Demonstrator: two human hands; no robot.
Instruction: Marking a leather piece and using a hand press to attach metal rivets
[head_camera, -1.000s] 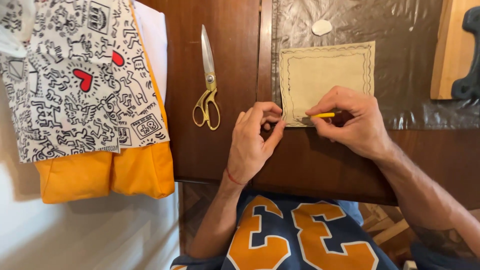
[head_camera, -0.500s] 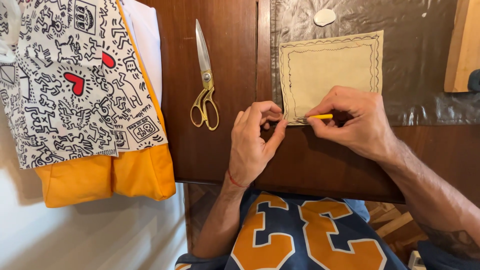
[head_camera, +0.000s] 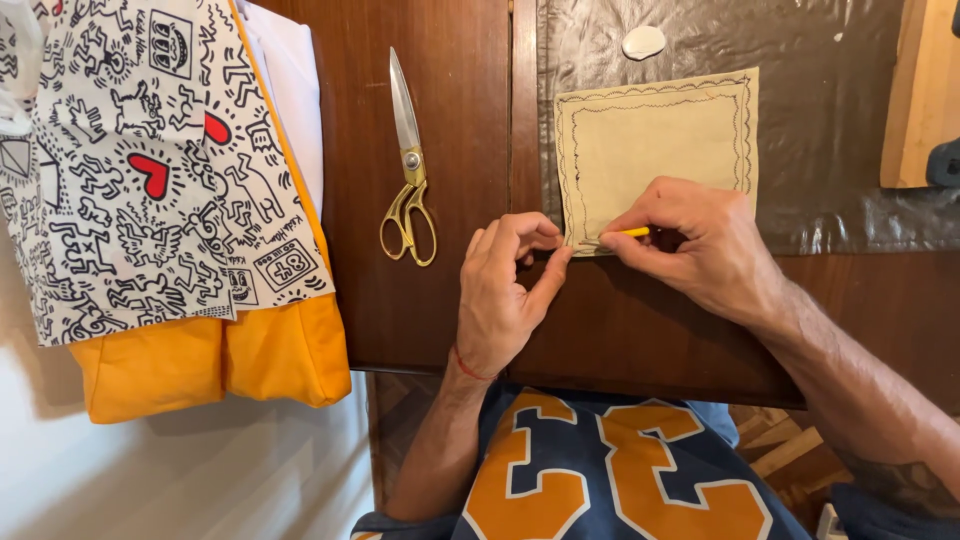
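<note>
- Dark brown polished wooden table (head_camera: 440, 330) fills the view, with pale floor showing at the near left and wooden parquet under the near edge.
- Black-and-white cartoon-print fabric with red hearts (head_camera: 130, 170) lies at the far left over folded orange cloth (head_camera: 210, 360), well apart from both hands.
- Grey crinkled plastic sheet (head_camera: 830, 150) covers the far right of the table; a light wooden board (head_camera: 920, 100) sits at its right edge and a small white oval chalk piece (head_camera: 643, 41) at its far edge.
- Square beige cloth patch with a black wavy stitched border (head_camera: 650, 140) lies flat on the sheet, directly beyond the hands; its near left corner sits between them.
- Right hand (head_camera: 700, 250) is closed in a pinch around a thin yellow pencil-like tool (head_camera: 630, 233), which lies left to right, tip pointing left at the patch's near edge.
- Left hand (head_camera: 505, 290) is curled, thumb and forefinger pressed at that same near left corner, just beside the tool's tip; whether it grips the cloth or only steadies it I cannot tell.
- Gold-handled steel scissors (head_camera: 408, 170) lie left of the patch, blades pointing far, handles near, nearer the left hand.
</note>
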